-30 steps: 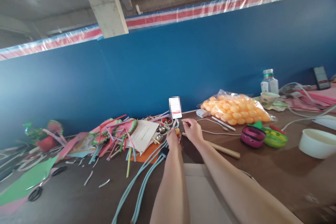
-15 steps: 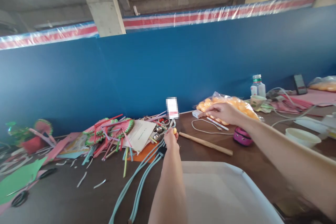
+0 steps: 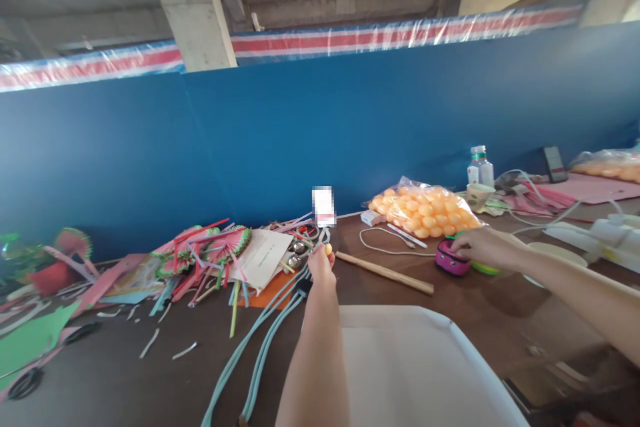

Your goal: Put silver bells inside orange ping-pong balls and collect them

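Note:
My left hand [image 3: 323, 263] reaches out over the table with its fingers closed around a small yellow-orange ball [image 3: 328, 249]. Only part of the ball shows between the fingers. At the right, my right hand [image 3: 467, 247] has its curled fingers against the upper right side of a small purple pouch [image 3: 451, 259]. The fingertips are partly hidden there. A bright green item [image 3: 485, 269] shows just below that hand, its kind unclear. Behind the pouch lies a clear plastic bag of orange balls [image 3: 425, 208].
A wooden stick [image 3: 385, 272] lies between my hands, behind a white tray [image 3: 400, 360]. Light-blue cords [image 3: 260, 340] run left of my left arm. Paper crafts [image 3: 227, 243], scissors [image 3: 25, 383] and paper scraps cover the left side. A bottle [image 3: 480, 167] stands at the back right.
My right hand has moved right and down from in front of the bag of balls to the purple pouch. My left hand keeps its hold on the ball.

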A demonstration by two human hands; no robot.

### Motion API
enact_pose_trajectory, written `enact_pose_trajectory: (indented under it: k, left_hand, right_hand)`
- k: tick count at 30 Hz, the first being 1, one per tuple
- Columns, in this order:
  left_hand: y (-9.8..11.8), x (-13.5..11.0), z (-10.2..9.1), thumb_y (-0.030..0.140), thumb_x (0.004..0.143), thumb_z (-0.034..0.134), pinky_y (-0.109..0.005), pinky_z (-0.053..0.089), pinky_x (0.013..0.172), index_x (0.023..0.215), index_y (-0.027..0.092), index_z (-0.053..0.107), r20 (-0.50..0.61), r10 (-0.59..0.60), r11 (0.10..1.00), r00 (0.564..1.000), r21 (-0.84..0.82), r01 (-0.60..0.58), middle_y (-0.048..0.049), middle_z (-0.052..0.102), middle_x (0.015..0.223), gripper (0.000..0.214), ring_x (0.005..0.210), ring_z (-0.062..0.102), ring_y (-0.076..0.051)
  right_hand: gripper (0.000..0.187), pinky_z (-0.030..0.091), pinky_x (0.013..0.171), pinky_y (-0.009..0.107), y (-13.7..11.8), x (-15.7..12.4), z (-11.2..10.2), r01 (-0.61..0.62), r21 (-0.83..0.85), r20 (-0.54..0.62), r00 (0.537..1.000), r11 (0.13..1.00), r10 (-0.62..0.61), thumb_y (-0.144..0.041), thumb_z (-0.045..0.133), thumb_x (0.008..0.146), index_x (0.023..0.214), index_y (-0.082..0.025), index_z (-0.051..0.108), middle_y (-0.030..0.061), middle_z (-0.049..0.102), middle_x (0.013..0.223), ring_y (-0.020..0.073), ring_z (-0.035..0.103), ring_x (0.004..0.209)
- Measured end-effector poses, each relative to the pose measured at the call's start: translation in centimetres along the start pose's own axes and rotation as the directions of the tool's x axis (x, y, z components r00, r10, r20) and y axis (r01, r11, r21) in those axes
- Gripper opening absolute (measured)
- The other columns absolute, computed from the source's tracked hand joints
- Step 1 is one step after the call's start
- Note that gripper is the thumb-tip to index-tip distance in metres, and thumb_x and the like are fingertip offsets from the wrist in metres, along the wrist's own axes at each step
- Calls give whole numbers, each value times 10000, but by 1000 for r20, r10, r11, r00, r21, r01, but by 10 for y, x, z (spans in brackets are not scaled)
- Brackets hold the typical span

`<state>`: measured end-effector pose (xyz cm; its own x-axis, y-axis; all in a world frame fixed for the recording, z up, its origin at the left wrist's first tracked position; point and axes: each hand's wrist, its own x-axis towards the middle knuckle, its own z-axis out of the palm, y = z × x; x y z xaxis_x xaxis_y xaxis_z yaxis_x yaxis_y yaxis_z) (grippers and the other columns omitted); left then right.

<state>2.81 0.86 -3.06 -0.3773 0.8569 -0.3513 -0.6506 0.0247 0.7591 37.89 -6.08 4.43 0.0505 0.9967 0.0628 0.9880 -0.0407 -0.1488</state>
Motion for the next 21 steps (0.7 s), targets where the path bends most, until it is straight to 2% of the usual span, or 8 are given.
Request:
enact_pose_trajectory:
  k: [3,6,9,13,16,21]
  left_hand:
    - [0,0,0,196,826,637,-177,509,574,789,156,613,-2,-1,1000,1000,-1,1,-24,631,745,59,561,581,-64]
    - [2,-2,2,188,820,644,-180,507,574,784,154,613,-8,-12,1000,1000,-10,12,-24,629,749,59,560,577,-63]
    - [3,-4,3,185,826,641,-175,505,573,787,153,612,-7,-24,1000,1000,-8,24,-22,625,750,59,551,569,-57]
    - [4,-4,4,205,837,637,-171,505,563,812,156,609,-25,-39,999,999,6,39,-18,621,745,62,549,567,-55]
    - [4,-3,4,208,835,639,-170,507,563,817,156,610,-20,-43,999,999,12,43,-17,623,747,62,556,571,-57]
    - [4,-5,3,201,836,633,-168,506,568,802,151,611,3,-33,999,999,8,33,-28,628,763,64,571,581,-61]
  right_hand:
    - [168,251,578,289,-12,5,-6,73,-141,178,983,987,-47,-218,553,758,614,-225,641,31,650,709,193,571,704]
    - [120,216,580,297,-19,12,-7,100,-208,264,964,973,-43,-142,540,694,587,-193,561,35,601,659,183,535,672]
    - [92,210,584,298,-21,20,-6,110,-211,318,947,971,-38,-104,543,650,609,-185,554,40,592,671,173,506,653]
    - [133,214,568,298,-17,30,-2,164,-171,380,921,972,-88,-42,524,596,592,-174,531,25,527,608,149,454,586]
    - [169,217,558,293,-11,36,3,155,-101,410,907,983,-100,-6,501,544,571,-172,522,7,507,572,141,442,564]
    - [176,204,547,287,-2,36,8,131,92,355,922,987,-156,-14,468,513,519,-175,537,-20,464,510,125,396,531]
